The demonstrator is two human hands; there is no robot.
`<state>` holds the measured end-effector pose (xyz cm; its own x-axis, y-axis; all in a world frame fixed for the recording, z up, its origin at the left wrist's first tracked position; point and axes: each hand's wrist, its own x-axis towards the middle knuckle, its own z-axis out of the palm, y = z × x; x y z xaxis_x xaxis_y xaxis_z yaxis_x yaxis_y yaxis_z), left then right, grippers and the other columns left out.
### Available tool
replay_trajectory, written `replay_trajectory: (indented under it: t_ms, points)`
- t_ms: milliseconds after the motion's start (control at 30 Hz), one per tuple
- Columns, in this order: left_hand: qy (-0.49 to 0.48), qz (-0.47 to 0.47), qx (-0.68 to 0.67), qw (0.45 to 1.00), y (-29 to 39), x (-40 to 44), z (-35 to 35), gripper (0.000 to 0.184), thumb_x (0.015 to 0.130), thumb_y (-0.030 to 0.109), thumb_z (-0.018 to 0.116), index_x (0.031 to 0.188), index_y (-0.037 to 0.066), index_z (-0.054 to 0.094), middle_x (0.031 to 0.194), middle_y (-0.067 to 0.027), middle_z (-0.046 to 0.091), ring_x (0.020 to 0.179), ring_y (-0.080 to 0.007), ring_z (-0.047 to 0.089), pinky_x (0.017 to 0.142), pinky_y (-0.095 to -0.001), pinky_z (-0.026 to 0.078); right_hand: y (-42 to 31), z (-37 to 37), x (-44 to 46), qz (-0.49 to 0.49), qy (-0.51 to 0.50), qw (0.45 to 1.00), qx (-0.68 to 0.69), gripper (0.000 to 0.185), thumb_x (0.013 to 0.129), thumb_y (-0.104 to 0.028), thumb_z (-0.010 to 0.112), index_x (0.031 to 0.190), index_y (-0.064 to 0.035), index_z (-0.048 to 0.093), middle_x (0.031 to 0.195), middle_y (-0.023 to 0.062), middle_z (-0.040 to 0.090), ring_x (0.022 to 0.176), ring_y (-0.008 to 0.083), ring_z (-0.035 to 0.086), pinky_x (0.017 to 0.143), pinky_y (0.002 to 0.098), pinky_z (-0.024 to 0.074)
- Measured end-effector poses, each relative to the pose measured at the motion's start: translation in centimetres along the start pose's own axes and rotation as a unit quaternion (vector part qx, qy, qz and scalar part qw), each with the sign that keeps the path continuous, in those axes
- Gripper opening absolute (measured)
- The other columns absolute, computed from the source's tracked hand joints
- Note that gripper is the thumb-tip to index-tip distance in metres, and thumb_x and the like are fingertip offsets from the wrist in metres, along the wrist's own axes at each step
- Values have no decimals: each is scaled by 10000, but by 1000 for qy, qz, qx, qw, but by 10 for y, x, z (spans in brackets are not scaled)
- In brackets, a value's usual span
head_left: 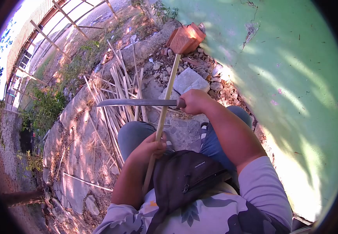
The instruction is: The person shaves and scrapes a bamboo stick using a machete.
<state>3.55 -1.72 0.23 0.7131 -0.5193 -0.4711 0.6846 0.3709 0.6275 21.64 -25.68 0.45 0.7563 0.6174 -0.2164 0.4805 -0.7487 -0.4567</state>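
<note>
My left hand [151,146] is closed around the lower part of a pale bamboo strip [170,86]. The strip slants upward away from me, its far end meeting an orange-brown brick-like block [184,42]. In my right hand [194,102] is the handle of a machete [135,102]. Its long grey blade points left and lies across the bamboo strip, above my left hand. Whether the edge bites into the strip cannot be made out. The strip's near end runs down beside the black bag [188,175] at my lap.
Many split bamboo strips [118,89] lie piled on the ground to the left. A pale stone block [191,81] and rubble sit ahead. A green wall [286,78] rises on the right. Plants [46,107] and a concrete edge are at the left.
</note>
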Motion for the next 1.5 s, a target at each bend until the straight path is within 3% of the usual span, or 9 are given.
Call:
replay_trajectory:
  t_ms: [1500]
  points:
    - [16, -3, 4, 1000, -1, 0, 1, 310, 922, 137, 653, 1162, 104, 460, 760, 26, 409, 554, -59, 363, 500, -241, 321, 1, -1, -2, -5, -11, 1000, 15, 248, 781, -313, 746, 991, -181, 752, 959, 92, 744, 923, 298, 710, 820, 421, 559]
